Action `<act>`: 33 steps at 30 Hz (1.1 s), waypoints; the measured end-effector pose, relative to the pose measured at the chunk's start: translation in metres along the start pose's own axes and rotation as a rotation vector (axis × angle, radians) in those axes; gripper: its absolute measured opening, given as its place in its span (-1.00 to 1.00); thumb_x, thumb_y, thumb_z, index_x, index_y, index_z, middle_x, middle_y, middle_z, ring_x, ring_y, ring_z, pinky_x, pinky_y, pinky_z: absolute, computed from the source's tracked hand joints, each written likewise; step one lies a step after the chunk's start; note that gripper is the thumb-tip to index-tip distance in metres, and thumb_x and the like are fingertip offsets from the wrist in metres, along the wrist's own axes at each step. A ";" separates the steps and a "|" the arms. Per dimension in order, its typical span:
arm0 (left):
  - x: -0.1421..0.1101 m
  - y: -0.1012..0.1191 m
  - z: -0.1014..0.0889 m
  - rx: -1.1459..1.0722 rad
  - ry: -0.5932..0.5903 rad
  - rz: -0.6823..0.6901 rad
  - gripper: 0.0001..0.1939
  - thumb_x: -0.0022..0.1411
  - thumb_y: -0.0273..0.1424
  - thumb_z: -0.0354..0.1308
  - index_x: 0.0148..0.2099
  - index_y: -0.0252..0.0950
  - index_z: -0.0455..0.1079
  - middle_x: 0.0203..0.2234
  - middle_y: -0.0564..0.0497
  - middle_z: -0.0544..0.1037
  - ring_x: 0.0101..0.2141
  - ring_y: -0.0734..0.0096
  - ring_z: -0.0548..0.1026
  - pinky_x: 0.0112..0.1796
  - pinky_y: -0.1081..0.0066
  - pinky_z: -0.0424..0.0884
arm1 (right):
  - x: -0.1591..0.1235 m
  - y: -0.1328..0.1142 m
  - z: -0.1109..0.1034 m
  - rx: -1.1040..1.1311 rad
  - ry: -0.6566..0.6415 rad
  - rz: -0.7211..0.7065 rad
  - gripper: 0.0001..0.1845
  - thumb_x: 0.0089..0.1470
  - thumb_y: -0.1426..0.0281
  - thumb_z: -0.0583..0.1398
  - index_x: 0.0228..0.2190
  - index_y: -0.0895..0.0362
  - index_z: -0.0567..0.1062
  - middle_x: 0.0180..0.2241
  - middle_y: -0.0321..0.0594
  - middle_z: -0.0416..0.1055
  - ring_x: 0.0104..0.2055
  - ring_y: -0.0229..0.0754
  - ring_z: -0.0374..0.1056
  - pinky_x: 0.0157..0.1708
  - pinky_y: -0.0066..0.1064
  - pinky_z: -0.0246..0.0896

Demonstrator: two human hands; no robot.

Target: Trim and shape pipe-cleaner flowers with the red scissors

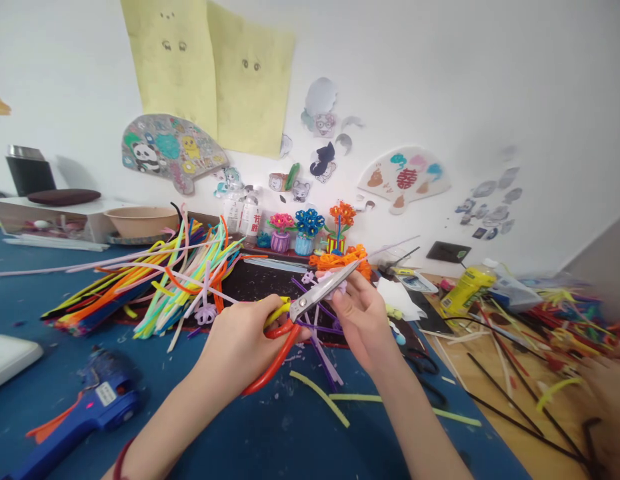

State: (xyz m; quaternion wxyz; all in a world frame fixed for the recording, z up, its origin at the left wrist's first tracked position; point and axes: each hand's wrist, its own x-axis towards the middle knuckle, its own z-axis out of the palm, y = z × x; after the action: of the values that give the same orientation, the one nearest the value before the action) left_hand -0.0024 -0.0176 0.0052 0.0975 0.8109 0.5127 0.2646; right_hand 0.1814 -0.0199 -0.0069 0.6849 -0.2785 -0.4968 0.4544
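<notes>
With my left grip point(250, 343) clamped on the scissors point(302, 303) and my right grip point(363, 319) pinching lilac loops point(342, 287), I'd angle the blades point(333, 281) clear of skin.

The left arm point(177, 419) has a dark red band point(121, 459) (a thin one), and the right arm point(415, 413) is bare.

Yellow sheets point(253, 100) with drawn eyes on a white wall point(515, 80)
Upper left, a panda-decorated fan point(167, 150); at left, a black flask point(31, 175) and tan bowl point(140, 222); right, a yellow bottle point(467, 291) tilts.
</notes>
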 end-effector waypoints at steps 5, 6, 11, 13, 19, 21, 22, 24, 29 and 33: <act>0.000 0.004 0.000 0.002 0.020 -0.014 -0.75 0.06 -0.16 0.14 -0.30 -0.19 0.25 -0.46 0.11 0.49 -0.47 0.36 0.43 -0.49 0.47 0.08 | 0.000 -0.002 0.000 0.032 0.008 0.002 -0.65 -0.12 0.32 0.38 -0.23 0.06 0.48 -0.14 -0.14 0.52 -0.02 -0.05 0.39 0.09 -0.14 0.19; 0.001 0.005 0.000 0.006 0.023 -0.021 -0.74 0.06 -0.16 0.14 -0.27 -0.18 0.26 -0.42 0.10 0.50 -0.44 0.33 0.45 -0.48 0.46 0.09 | 0.000 -0.002 0.000 0.034 0.011 0.004 -0.65 -0.12 0.32 0.38 -0.23 0.06 0.48 -0.14 -0.14 0.52 -0.02 -0.05 0.39 0.09 -0.14 0.19; 0.000 0.007 -0.002 0.004 0.016 -0.053 -0.76 0.12 -0.14 0.07 -0.32 -0.20 0.27 -0.46 0.08 0.50 -0.44 0.31 0.45 -0.47 0.44 0.10 | 0.000 -0.003 0.002 0.038 0.032 0.008 -0.63 -0.14 0.32 0.39 -0.23 0.05 0.48 -0.15 -0.17 0.51 -0.05 -0.08 0.40 0.11 -0.16 0.16; 0.000 0.008 -0.003 0.002 0.014 -0.056 -0.76 0.13 -0.14 0.06 -0.32 -0.21 0.31 -0.48 0.07 0.51 -0.45 0.31 0.45 -0.47 0.44 0.11 | 0.000 -0.003 0.003 0.029 0.025 0.012 -0.64 -0.14 0.33 0.38 -0.23 0.04 0.48 -0.15 -0.18 0.50 -0.05 -0.09 0.40 0.11 -0.17 0.16; 0.000 0.007 -0.001 -0.010 0.019 -0.019 -0.74 0.12 -0.14 0.08 -0.27 -0.21 0.38 -0.55 0.09 0.50 -0.51 0.38 0.42 -0.48 0.45 0.08 | -0.001 -0.004 0.002 -0.003 -0.013 0.001 -0.65 -0.10 0.28 0.36 -0.22 0.06 0.49 -0.12 -0.13 0.51 -0.01 -0.04 0.38 0.11 -0.13 0.17; 0.000 0.007 -0.001 -0.008 0.020 -0.017 -0.73 0.11 -0.13 0.08 -0.29 -0.22 0.39 -0.59 0.11 0.47 -0.55 0.40 0.38 -0.49 0.46 0.07 | -0.001 -0.004 0.001 0.003 -0.017 0.000 -0.66 -0.09 0.29 0.36 -0.22 0.06 0.49 -0.11 -0.13 0.51 -0.02 -0.05 0.39 0.11 -0.14 0.17; 0.000 0.006 -0.001 -0.009 0.016 -0.018 -0.72 0.11 -0.12 0.08 -0.29 -0.22 0.39 -0.62 0.12 0.45 -0.56 0.41 0.36 -0.50 0.46 0.06 | 0.000 -0.003 0.001 0.007 -0.020 0.001 -0.66 -0.09 0.30 0.36 -0.22 0.06 0.49 -0.11 -0.13 0.51 -0.02 -0.05 0.39 0.11 -0.15 0.17; 0.001 0.006 -0.001 -0.019 0.005 -0.013 -0.71 0.11 -0.11 0.07 -0.31 -0.22 0.40 -0.65 0.13 0.40 -0.59 0.44 0.32 -0.51 0.47 0.04 | 0.000 -0.002 0.000 0.014 -0.024 0.002 -0.67 -0.08 0.31 0.36 -0.22 0.06 0.50 -0.11 -0.13 0.51 -0.02 -0.06 0.39 0.10 -0.15 0.17; 0.000 0.007 -0.002 -0.043 0.002 -0.010 -0.68 0.10 -0.08 0.07 -0.37 -0.23 0.41 -0.70 0.14 0.30 -0.63 0.48 0.21 -0.54 0.48 0.00 | 0.000 0.000 -0.001 0.013 -0.005 0.005 -0.64 -0.12 0.29 0.38 -0.22 0.06 0.51 -0.14 -0.14 0.53 -0.06 -0.07 0.41 0.10 -0.14 0.19; 0.001 0.007 -0.002 -0.047 0.001 -0.011 -0.65 0.09 -0.05 0.06 -0.39 -0.23 0.41 -0.71 0.15 0.25 -0.63 0.49 0.15 -0.54 0.48 -0.01 | 0.000 0.000 -0.001 0.015 -0.006 0.002 -0.63 -0.12 0.29 0.38 -0.21 0.05 0.52 -0.14 -0.14 0.54 -0.05 -0.05 0.41 0.10 -0.12 0.19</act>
State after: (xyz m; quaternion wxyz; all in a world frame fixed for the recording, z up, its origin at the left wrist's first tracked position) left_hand 0.0021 -0.0205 0.0101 0.1177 0.8056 0.5107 0.2764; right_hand 0.1826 -0.0203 -0.0072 0.6850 -0.2724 -0.4951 0.4599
